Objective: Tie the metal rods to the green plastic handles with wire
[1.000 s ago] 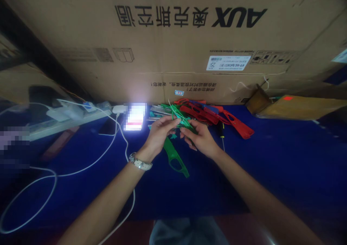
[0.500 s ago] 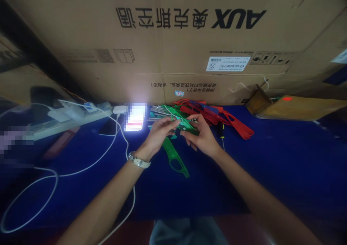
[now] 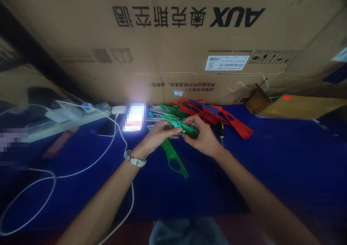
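Both my hands meet over a small green plastic tool (image 3: pixel 187 128) held just above the blue cloth. My left hand (image 3: pixel 158 134), with a watch on its wrist, pinches the tool's left end. My right hand (image 3: pixel 202 138) wraps its fingers round the right end. Below them a second green handled tool (image 3: pixel 173 158) lies flat on the cloth. Behind the hands sits a pile of red tools (image 3: pixel 217 116) and metal pieces (image 3: pixel 157 112).
A large cardboard box (image 3: pixel 173 39) walls off the back. A lit phone (image 3: pixel 133 116) lies left of the pile, with white cables (image 3: pixel 81 169) and a power strip (image 3: pixel 67 116) further left. A wooden block (image 3: pixel 292 107) rests at right. A blue cloth (image 3: pixel 284 165) covers the table.
The thin whitish strand that stood up between my fingers is no longer raised. My hands have closed in on the green tool, which now lies level between them.
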Available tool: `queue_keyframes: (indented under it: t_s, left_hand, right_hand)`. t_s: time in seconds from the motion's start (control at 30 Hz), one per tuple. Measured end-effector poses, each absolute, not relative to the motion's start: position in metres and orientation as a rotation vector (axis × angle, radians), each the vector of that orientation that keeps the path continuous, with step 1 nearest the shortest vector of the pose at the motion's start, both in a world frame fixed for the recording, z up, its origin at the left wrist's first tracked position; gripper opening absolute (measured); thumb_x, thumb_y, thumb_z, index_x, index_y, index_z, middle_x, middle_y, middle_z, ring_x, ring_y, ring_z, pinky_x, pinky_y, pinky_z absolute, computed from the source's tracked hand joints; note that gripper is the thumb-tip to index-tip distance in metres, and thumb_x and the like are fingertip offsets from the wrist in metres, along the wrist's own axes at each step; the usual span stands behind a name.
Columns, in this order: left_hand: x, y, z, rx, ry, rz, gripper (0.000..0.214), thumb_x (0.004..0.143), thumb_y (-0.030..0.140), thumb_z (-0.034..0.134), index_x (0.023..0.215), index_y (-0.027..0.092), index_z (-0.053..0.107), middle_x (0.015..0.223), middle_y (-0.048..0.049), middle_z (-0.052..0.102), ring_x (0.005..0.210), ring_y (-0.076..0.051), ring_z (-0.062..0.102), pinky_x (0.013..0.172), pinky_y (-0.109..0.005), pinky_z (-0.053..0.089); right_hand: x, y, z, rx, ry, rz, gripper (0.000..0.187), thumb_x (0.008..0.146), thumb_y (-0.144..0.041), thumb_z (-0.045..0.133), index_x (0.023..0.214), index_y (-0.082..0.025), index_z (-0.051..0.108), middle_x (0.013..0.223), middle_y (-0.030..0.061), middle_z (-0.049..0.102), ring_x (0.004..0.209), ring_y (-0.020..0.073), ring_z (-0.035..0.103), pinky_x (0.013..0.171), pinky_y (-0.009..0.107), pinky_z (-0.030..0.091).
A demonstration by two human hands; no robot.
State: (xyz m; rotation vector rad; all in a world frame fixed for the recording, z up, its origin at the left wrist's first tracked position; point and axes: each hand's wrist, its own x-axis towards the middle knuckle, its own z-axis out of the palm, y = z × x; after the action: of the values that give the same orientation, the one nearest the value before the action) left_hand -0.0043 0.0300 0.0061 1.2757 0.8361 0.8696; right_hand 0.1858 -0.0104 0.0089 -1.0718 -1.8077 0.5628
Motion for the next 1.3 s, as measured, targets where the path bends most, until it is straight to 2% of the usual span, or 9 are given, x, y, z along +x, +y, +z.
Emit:
queue_keyframes:
  t_s: [0.2, 0.4, 0.5, 0.63, 0.8, 0.93, 1.13, 1.2, 1.3]
  left_hand:
    - [-0.004, 0.030, 0.007, 1.306, 0.846, 0.877, 0.021, 0.069, 0.031, 0.088, 0.082, 0.019, 0.078, 0.081, -0.0057, 0.075, 0.070, -0.014, 0.069, 0.067, -0.025, 0.058]
    - [-0.013, 0.035, 0.014, 1.262, 0.738, 0.812, 0.025, 0.079, 0.037, 0.080, 0.097, 0.020, 0.079, 0.098, -0.0089, 0.077, 0.081, -0.017, 0.072, 0.080, -0.031, 0.061]
    - [-0.017, 0.038, 0.013, 1.296, 0.746, 0.805, 0.024, 0.078, 0.036, 0.082, 0.094, 0.018, 0.079, 0.092, -0.0077, 0.077, 0.079, -0.015, 0.071, 0.078, -0.029, 0.061]
    - [-0.015, 0.037, 0.012, 1.243, 0.768, 0.823, 0.026, 0.072, 0.034, 0.086, 0.091, 0.017, 0.079, 0.089, -0.0047, 0.077, 0.076, -0.013, 0.070, 0.076, -0.026, 0.059]
    - [-0.015, 0.038, 0.012, 1.208, 0.800, 0.849, 0.024, 0.069, 0.033, 0.088, 0.085, 0.017, 0.079, 0.086, -0.0032, 0.077, 0.076, -0.012, 0.069, 0.072, -0.024, 0.057]
    - [-0.019, 0.040, 0.012, 1.265, 0.775, 0.810, 0.024, 0.068, 0.033, 0.089, 0.083, 0.016, 0.079, 0.081, -0.0027, 0.076, 0.072, -0.011, 0.067, 0.071, -0.023, 0.056]
    - [-0.017, 0.040, 0.010, 1.283, 0.832, 0.842, 0.028, 0.068, 0.037, 0.088, 0.081, 0.015, 0.076, 0.079, -0.0025, 0.074, 0.069, -0.011, 0.066, 0.069, -0.024, 0.057]
    - [-0.015, 0.039, 0.011, 1.301, 0.865, 0.893, 0.030, 0.071, 0.041, 0.086, 0.077, 0.015, 0.072, 0.075, -0.0017, 0.070, 0.068, -0.011, 0.065, 0.068, -0.025, 0.058]
    - [-0.013, 0.040, 0.012, 1.374, 0.930, 1.055, 0.033, 0.076, 0.046, 0.081, 0.082, 0.017, 0.068, 0.078, -0.0011, 0.067, 0.066, -0.012, 0.064, 0.061, -0.026, 0.059]
  right_hand:
    - [0.188, -0.009, 0.008, -1.038, -1.836, 0.560, 0.030, 0.077, -0.019, 0.065, 0.104, -0.023, 0.054, 0.098, 0.0030, 0.063, 0.092, 0.0195, 0.063, 0.083, 0.034, 0.051]
    - [0.189, -0.009, 0.007, -1.042, -1.822, 0.574, 0.033, 0.076, -0.017, 0.067, 0.106, -0.023, 0.054, 0.097, 0.0022, 0.063, 0.092, 0.0191, 0.063, 0.083, 0.033, 0.050]
    - [0.188, -0.010, 0.009, -1.024, -1.827, 0.566, 0.033, 0.076, -0.016, 0.066, 0.105, -0.023, 0.055, 0.098, 0.0023, 0.063, 0.092, 0.0188, 0.063, 0.083, 0.032, 0.050]
    - [0.189, -0.011, 0.009, -0.998, -1.883, 0.531, 0.021, 0.078, -0.016, 0.065, 0.096, -0.022, 0.056, 0.091, 0.0007, 0.064, 0.083, 0.0166, 0.064, 0.078, 0.030, 0.051]
    - [0.190, -0.012, 0.007, -0.986, -1.898, 0.482, 0.042, 0.079, -0.016, 0.068, 0.118, -0.023, 0.054, 0.102, 0.0032, 0.066, 0.092, 0.0184, 0.067, 0.081, 0.031, 0.054]
    - [0.187, -0.013, 0.008, -0.890, -1.964, 0.389, 0.027, 0.082, -0.014, 0.064, 0.107, -0.023, 0.061, 0.099, 0.0033, 0.070, 0.089, 0.0177, 0.068, 0.083, 0.032, 0.054]
    - [0.186, -0.012, 0.008, -0.910, -1.915, 0.317, 0.013, 0.083, -0.018, 0.067, 0.095, -0.021, 0.064, 0.089, 0.0030, 0.069, 0.079, 0.0172, 0.068, 0.076, 0.032, 0.055]
    - [0.187, -0.011, 0.008, -0.923, -1.895, 0.324, 0.010, 0.083, -0.018, 0.067, 0.093, -0.021, 0.065, 0.089, 0.0033, 0.069, 0.080, 0.0172, 0.068, 0.076, 0.032, 0.055]
    - [0.187, -0.010, 0.008, -0.944, -1.864, 0.342, 0.010, 0.083, -0.018, 0.067, 0.092, -0.021, 0.066, 0.090, 0.0035, 0.068, 0.081, 0.0171, 0.068, 0.076, 0.032, 0.055]
